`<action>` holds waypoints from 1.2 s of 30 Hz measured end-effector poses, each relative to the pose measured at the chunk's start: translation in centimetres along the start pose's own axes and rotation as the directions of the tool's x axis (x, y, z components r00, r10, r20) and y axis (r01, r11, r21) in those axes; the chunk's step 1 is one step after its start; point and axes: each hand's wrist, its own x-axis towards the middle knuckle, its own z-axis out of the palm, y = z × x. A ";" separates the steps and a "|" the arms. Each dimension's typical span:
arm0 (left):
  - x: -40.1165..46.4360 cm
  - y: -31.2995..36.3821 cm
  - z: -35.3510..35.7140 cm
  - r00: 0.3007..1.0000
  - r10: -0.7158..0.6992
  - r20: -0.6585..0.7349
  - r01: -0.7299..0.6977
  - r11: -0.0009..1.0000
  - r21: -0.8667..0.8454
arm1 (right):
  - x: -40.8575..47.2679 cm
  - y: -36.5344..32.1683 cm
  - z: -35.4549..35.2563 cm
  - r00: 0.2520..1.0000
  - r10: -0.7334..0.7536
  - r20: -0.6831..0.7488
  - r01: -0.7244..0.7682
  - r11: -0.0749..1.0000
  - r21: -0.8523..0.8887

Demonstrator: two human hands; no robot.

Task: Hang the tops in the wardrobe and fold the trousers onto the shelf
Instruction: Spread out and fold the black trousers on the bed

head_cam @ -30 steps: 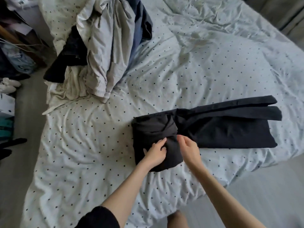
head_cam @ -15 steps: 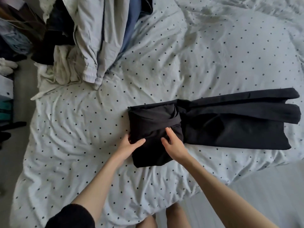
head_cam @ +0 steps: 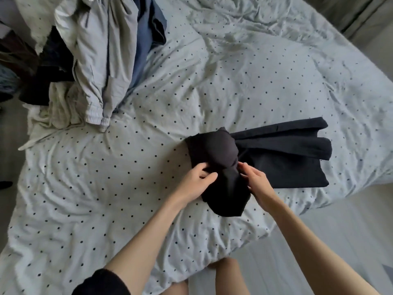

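1. Gripping the bunched end of the black trousers (head_cam: 282, 160) on the bed (head_cam: 106, 188), my left hand (head_cam: 196, 182) and right hand (head_cam: 256, 182) each pinch fabric, either side.
2. I count one pair of trousers, two hands, one clothes pile (head_cam: 95, 60).
3. Legs run lengthwise rightward from my hands, hems at far right.

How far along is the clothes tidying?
Early on. Nothing put away shows here. In hand: the black trousers on the bed, partly folded, left hand and right hand gripping the bunched end. Left: the clothes pile waits; no wardrobe or shelf in view.
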 end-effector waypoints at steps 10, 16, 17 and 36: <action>6.8 1.7 11.6 0.962 -0.017 -0.271 0.017 1.000 -0.003 | 1.4 3.3 -7.3 0.953 -0.295 0.065 0.287 0.818 -0.499; 6.1 -2.0 7.3 0.809 -0.253 -0.530 0.149 0.961 -0.232 | 4.5 3.9 -7.1 0.965 -0.113 0.237 0.240 0.748 -0.618; 6.4 -2.4 7.0 0.849 -0.305 -0.432 0.197 0.940 -0.277 | 5.0 3.9 -7.2 0.968 -0.105 0.229 0.228 0.752 -0.618; 9.1 11.5 19.7 0.968 0.042 0.246 -0.117 0.948 0.297 | 4.0 0.1 -24.2 0.949 -0.032 -0.313 0.069 0.992 0.106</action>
